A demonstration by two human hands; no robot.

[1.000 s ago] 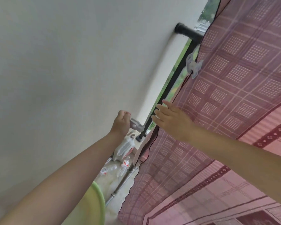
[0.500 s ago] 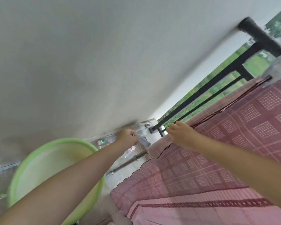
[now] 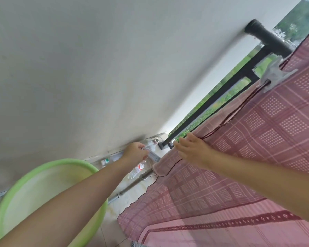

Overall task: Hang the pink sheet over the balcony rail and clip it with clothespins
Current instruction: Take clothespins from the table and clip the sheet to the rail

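Balcony, white wall (image 3: 78, 68) from 9 to 12 o'clock, black rail (image 3: 268, 39) at 1. Pink sheet (image 3: 257, 139) hangs over the rail, one clothespin (image 3: 273, 73) already on at 2. Left hand (image 3: 135, 153) grips a second clothespin (image 3: 152, 155). Right hand (image 3: 193, 148), fingers loosely spread, steadies the sheet's edge. Best: flatten the fold first, then clip squarely.

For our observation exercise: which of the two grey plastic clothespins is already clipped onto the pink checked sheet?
The grey clothespin up by the black rail; the other sits in the left hand.
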